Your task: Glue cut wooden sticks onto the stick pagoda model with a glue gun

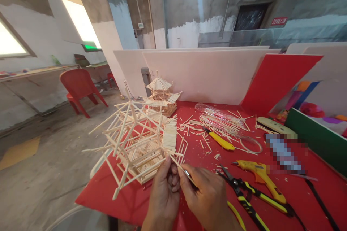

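A large unfinished model of thin wooden sticks (138, 140) stands tilted on the red table (311, 195), near its left edge. My left hand (164, 191) is closed at the model's lower right corner, its fingers pinching the sticks there. My right hand (207, 196) is closed on slim metal tweezers (189, 177), whose tip points at a stick beside the left fingers. The two hands touch each other.
A smaller finished stick pavilion (162, 95) stands behind the model. Loose sticks (217, 122), a yellow utility knife (221, 141), a tape ring (251, 144), a yellow glue gun (261, 177) and yellow-black pliers (246, 198) lie to the right. White and red boards (211, 75) back the table. A red chair (80, 86) stands on the floor at left.
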`<state>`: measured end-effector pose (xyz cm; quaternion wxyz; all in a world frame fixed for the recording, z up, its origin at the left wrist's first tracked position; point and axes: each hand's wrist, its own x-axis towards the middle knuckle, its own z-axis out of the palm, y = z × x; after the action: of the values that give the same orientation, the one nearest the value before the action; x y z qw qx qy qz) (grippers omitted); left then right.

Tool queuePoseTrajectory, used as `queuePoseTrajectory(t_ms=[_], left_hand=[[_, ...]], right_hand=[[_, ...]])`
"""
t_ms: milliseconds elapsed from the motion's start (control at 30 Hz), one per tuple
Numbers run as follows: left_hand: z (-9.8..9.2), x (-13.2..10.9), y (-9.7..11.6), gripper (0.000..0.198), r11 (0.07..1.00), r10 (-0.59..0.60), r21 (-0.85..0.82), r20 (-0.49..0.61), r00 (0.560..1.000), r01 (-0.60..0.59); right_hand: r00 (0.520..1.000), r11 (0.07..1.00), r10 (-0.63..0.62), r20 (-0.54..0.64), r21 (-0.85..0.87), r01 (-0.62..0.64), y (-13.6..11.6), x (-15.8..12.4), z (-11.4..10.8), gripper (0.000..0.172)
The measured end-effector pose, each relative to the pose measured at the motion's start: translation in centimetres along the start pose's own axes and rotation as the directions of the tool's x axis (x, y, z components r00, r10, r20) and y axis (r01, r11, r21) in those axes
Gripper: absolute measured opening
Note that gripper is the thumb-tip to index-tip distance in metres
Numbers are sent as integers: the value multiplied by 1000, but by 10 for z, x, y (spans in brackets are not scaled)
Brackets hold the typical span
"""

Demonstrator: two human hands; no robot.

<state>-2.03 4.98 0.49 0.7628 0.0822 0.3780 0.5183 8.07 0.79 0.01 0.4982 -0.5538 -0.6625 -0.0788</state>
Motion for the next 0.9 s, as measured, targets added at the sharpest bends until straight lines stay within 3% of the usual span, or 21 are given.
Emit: queuePoseTrajectory(t_ms=[900], left_hand=[[1,0,3,37,997,-25,-77,-68,997,19]], right_hand=[[1000,999,-12,27,53,10,-1,0,1,14]])
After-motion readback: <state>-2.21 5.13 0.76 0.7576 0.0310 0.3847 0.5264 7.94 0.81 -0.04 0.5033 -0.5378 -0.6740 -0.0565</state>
